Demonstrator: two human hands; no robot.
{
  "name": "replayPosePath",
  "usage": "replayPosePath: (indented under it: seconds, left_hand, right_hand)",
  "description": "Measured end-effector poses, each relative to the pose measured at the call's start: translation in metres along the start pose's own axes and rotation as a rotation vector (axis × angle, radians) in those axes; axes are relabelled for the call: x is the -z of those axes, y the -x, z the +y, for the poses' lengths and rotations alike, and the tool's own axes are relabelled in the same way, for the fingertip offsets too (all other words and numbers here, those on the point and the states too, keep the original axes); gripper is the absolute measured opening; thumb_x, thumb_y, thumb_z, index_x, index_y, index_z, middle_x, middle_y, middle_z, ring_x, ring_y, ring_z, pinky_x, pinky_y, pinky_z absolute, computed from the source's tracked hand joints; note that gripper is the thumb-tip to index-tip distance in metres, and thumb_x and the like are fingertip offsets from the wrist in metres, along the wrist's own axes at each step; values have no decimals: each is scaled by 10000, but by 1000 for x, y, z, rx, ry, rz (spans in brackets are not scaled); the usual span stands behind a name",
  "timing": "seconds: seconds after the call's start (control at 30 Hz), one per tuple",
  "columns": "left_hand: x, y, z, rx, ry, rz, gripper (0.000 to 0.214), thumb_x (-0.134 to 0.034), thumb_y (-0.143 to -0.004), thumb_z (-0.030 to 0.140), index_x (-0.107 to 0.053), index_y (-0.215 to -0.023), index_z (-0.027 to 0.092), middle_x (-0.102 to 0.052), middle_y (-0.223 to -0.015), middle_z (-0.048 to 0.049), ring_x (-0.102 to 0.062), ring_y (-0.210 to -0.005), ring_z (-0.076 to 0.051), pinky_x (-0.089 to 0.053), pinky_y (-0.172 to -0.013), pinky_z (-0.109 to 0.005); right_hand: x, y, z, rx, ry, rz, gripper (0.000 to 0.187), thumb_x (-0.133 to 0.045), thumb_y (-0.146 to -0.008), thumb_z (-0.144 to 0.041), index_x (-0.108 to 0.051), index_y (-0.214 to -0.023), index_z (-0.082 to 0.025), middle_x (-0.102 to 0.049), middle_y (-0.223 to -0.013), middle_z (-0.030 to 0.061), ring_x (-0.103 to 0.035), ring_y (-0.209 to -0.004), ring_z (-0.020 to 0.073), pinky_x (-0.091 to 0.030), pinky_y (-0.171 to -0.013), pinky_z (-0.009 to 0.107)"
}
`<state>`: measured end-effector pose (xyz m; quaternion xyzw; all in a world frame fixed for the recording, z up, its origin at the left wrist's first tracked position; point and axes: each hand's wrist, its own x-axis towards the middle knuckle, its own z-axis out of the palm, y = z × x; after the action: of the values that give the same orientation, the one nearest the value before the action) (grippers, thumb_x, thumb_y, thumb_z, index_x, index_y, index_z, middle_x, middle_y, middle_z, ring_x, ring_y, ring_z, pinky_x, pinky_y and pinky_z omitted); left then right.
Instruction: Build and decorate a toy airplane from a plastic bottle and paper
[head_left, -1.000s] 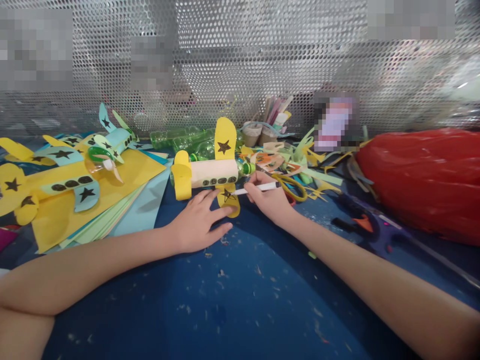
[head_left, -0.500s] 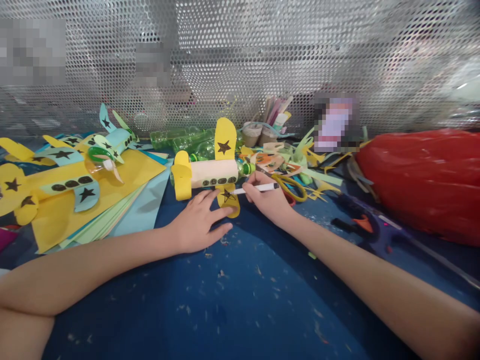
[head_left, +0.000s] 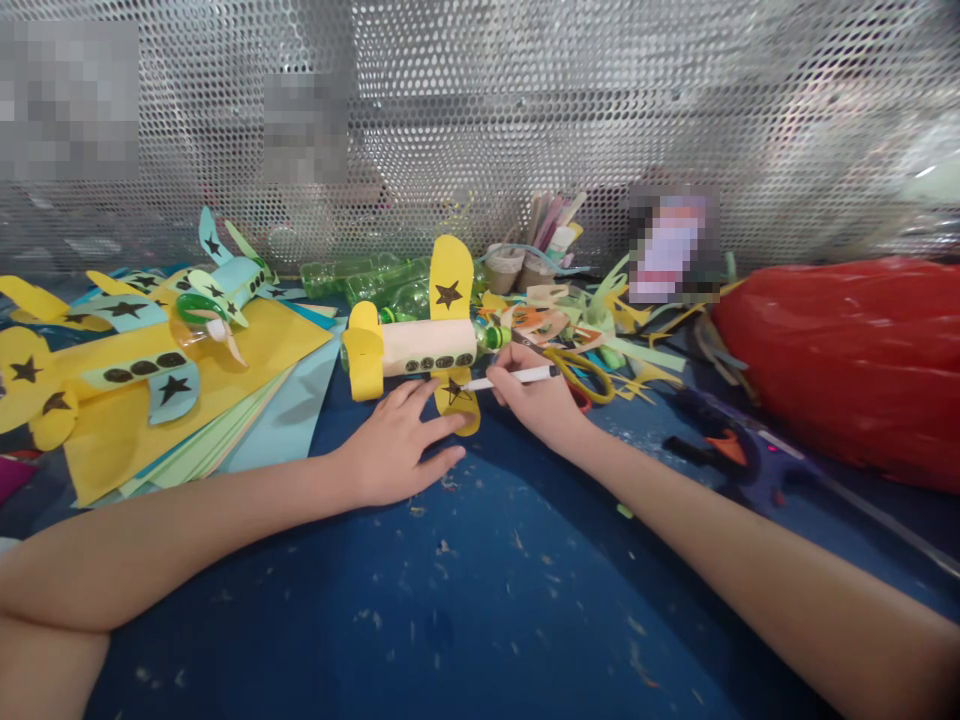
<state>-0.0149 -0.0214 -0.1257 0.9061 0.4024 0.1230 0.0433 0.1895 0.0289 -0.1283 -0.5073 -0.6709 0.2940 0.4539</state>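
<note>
A toy airplane (head_left: pixel 427 340) made from a plastic bottle wrapped in pale paper lies on the blue table, its green cap to the right. Black ovals run along its side. The far yellow wing (head_left: pixel 451 270) bears a filled black star; the near yellow wing (head_left: pixel 466 415) shows a star outline, partly dark. My right hand (head_left: pixel 534 395) pinches a white marker (head_left: pixel 517 379) with its tip on that star. My left hand (head_left: pixel 401 440) lies flat with fingers apart, fingertips on the near wing and beside the bottle.
Other bottle airplanes (head_left: pixel 142 365) rest on stacked coloured paper (head_left: pixel 277 345) at left. Scissors (head_left: pixel 592 378) and paper scraps (head_left: pixel 600 320) lie beyond my right hand. A glue gun (head_left: pixel 757 450) and a red plastic-covered bundle (head_left: pixel 847 360) are at right. Perforated metal mesh (head_left: pixel 480 110) stands behind.
The marker tip has shifted very slightly on the near wing's star. My left hand and the airplane stay in place.
</note>
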Motion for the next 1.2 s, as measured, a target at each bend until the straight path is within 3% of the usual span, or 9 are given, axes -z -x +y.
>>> replayPosePath:
  seconds: [1.0, 1.2]
  left_hand:
    - [0, 0, 0, 0, 17, 12, 384, -421, -967, 456, -572, -1274, 283, -367, -1461, -100, -307, -1341, -355, -333, -1077, -562]
    - [1, -1, 1, -3, 14, -10, 376, -429, -965, 444, -585, -1262, 273, -348, -1463, -116, -310, -1340, -350, -324, -1086, -551]
  right_hand:
    - [1, 2, -3, 13, -84, 27, 190, -524, -762, -241, -395, -623, -234, -465, -453, -65, -396, -446, 96, -321, -487, 254]
    - [1, 2, -4, 11, -217, -129, 178, -612, -756, -303, -460, -713, -221, -529, -528, -59, -442, -485, 99, -342, -506, 252]
